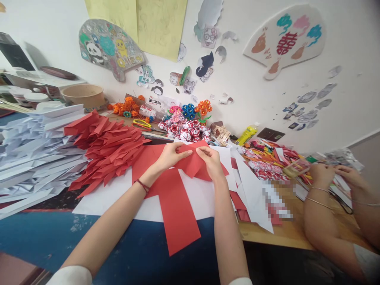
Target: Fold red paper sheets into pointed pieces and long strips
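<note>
Both hands hold one red paper piece (192, 161), which is folded or bent, above the table's middle. My left hand (173, 155) pinches its left side between thumb and fingers. On its right side, the thumb and fingers of my right hand (209, 158) are closed on the paper. Below them a red paper strip (178, 209) lies over white sheets (118, 198) and hangs past their front edge. More red paper lies under and beside the hands. A pile of folded red strips (109, 146) is to the left, next to a tall stack of folded white paper (38, 154).
Another person's hands (323, 174) work at the right. Red-and-white paper flowers (185, 130) and a yellow bottle (247, 134) stand along the wall. A round wooden container (83, 95) is at the back left. Loose white and red sheets (252, 194) lie right of my forearm.
</note>
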Tool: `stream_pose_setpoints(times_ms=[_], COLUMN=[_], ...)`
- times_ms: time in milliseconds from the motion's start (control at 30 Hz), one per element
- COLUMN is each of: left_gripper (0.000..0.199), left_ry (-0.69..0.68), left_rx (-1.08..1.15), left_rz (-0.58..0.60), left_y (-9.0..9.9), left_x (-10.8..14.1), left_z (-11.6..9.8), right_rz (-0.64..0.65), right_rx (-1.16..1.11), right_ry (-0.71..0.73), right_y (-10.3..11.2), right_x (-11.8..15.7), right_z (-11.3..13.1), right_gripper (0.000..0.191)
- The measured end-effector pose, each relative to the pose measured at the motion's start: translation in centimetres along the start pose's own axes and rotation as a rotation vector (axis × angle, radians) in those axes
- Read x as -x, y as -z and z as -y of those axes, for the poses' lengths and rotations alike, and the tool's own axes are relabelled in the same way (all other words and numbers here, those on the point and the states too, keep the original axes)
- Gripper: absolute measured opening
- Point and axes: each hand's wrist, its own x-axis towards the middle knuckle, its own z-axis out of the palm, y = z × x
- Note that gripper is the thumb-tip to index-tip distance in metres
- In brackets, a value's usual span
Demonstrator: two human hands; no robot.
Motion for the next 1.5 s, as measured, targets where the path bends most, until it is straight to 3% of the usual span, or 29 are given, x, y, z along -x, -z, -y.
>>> stream_pose_setpoints(times_ms=[100,233,733,1067,1300,1500], left_gripper=[0.038,0.04,0.04,0.047,0.047,0.043], left_ry=[0.081,0.098,0.143,0.109,0.084,0.07], left_rx=[0.005,0.022,0.089,0.024,-0.127,-0.057], left_rz=[-0.041,-0.088,-0.121,-0.155,-0.136,-0.182], left_y=[0.1,0.0,-0.9,-1.1,-0.6,-0.8], left_x=[-0.1,-0.1,-0.4,-0.3,-0.3,-0.2], left_z=[0.6,1.0,1.7,1.4,1.0,1.1], right_rz=[-0.014,0.087,0.073,0.032,0.02,0.023], right_rx=[-0.013,-0.01,-0.257,-0.297,-0.138,-0.213], right_ry=[-0.025,-0.093,-0.23,-0.231,-0.168,-0.145], right_y=[0.2,0.1,-0.3,-0.4,-0.2,-0.5], right_x=[0.0,0.2,-0.3,-0.4,-0.2,-0.3], right_z=[-0.2,-0.3,-1.2,-1.5,-1.6,-1.7], right_gripper=[0.034,0.041,0.04,0.037,0.037,0.034])
